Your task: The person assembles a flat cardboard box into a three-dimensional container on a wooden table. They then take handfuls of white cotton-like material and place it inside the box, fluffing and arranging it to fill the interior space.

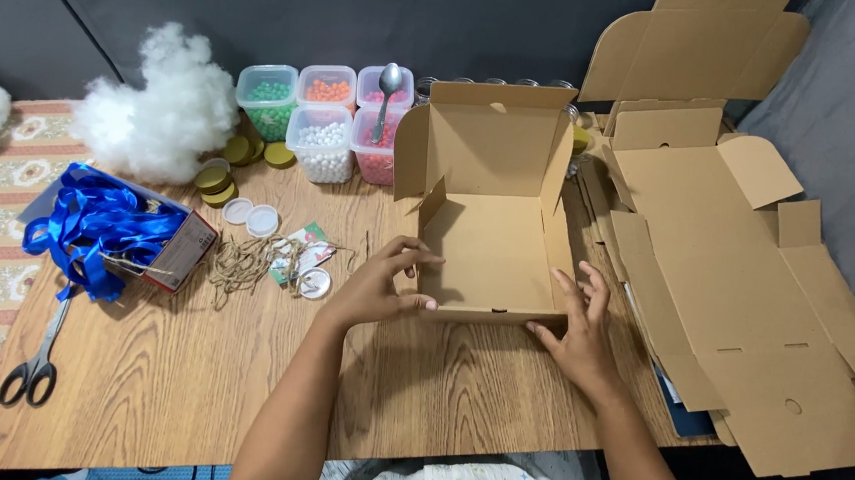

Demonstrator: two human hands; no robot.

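While the open brown cardboard mailer box [494,225] sits on the wood-grain bench [187,384] just ahead of the person, both hands bear on its front. Left hand [379,287]: fingers curled around the front-left corner, thumb on the front wall, gripping it. Right hand [577,331]: fingers spread flat against the front-right corner, pressing, not closed on it. Lid stands upright at the back, side flaps raised.

Handling judgement: thin corrugated card, light, stiff along the panels but weak at the folds; likely to spring open if released. Best held at the corners and front wall, as now.

Surroundings: stack of flat unfolded cardboard blanks [745,292] touching the box's right side. Left of it, loose twine tangle [250,263], blue ribbon bundle [98,222], scissors [32,368]. Behind, clear tubs of coloured beads [325,123], metal spoon [388,92], white stuffing [161,101]. Nothing blocks the hands.
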